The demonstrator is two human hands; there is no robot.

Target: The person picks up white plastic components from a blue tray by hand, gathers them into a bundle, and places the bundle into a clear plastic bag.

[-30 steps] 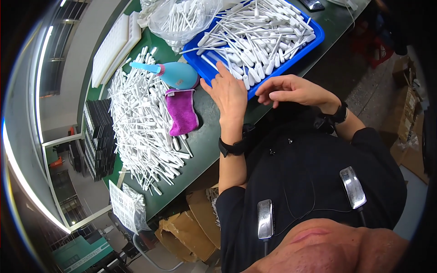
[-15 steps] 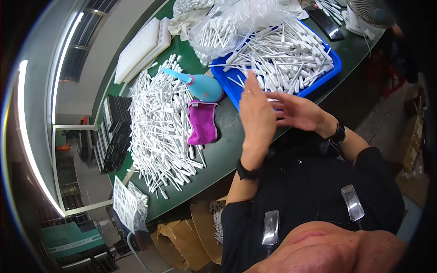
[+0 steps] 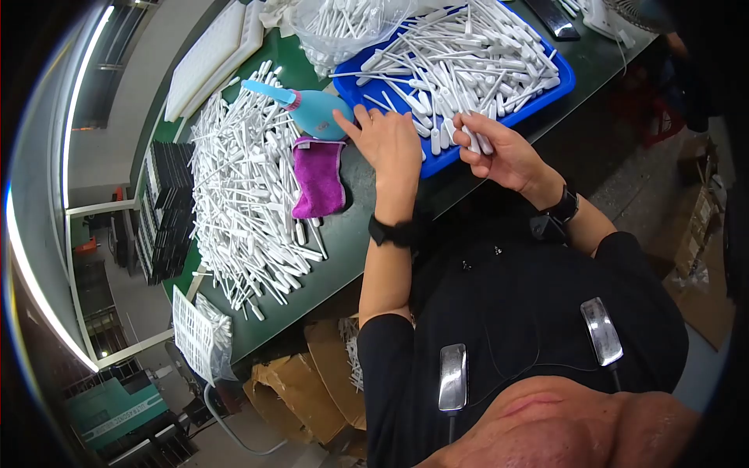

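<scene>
My right hand (image 3: 505,160) is at the near edge of the blue tray (image 3: 566,84), its fingers closed around the bulb ends of a few white plastic droppers (image 3: 477,140). Many more loose droppers (image 3: 484,58) fill that tray in a jumble. My left hand (image 3: 388,148) hovers over the tray's left corner, palm down and fingers apart, with nothing seen in it. Beside its fingertips stands a light-blue squeeze-bulb blower (image 3: 321,115), its nozzle pointing left. A purple cloth (image 3: 318,181) lies just below the blower on the green table.
A wide heap of white droppers (image 3: 246,195) covers the table's left part. Behind are white foam blocks (image 3: 207,58) and a clear bag of droppers (image 3: 343,23). Black stacked trays (image 3: 165,210) stand at left; a phone (image 3: 552,17) lies far right. Cardboard boxes (image 3: 292,394) sit below.
My hands were close together over the tray's near edge. They have since come apart, the left moving left toward the blower with fingers spread. The whole view has shifted slightly.
</scene>
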